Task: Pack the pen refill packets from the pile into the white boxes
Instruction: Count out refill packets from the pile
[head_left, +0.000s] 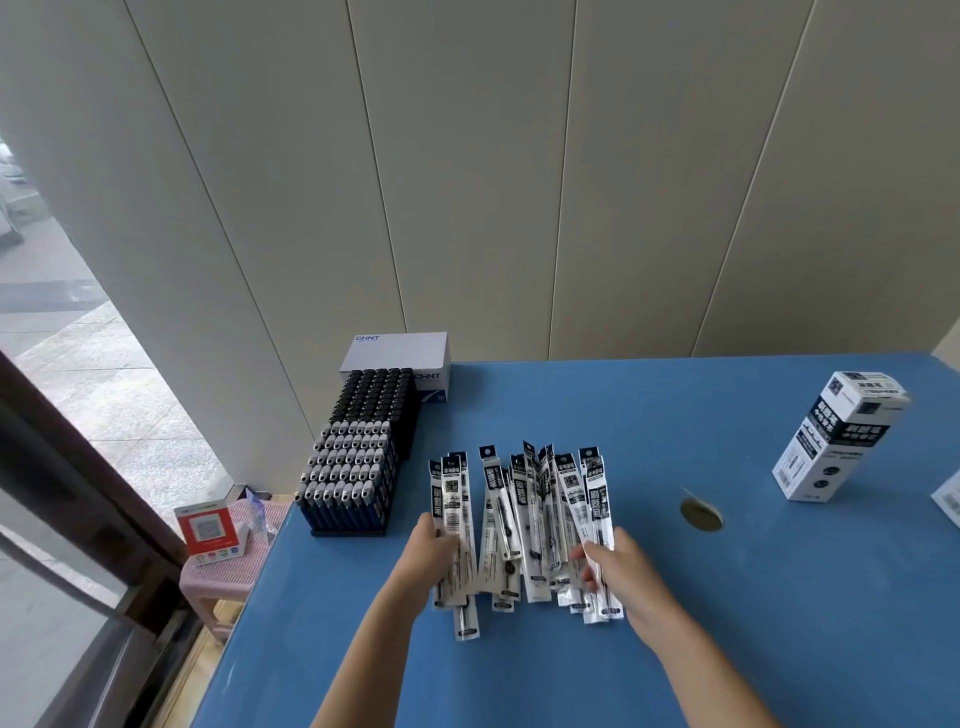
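Both grips clamped: left hand (434, 551) and right hand (621, 569) squeeze pen refill packets (519, 519) between them, lying lengthwise away; white box (836, 441) stands beyond the right grip.

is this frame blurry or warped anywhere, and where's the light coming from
Head view: the wide lens splays the wall seams outward; daylight comes from the window at left, leaving a pale sheen on the blue table's left edge; the pen refill packets are fairly sharp, but the white box at right is smeared at its top edge.
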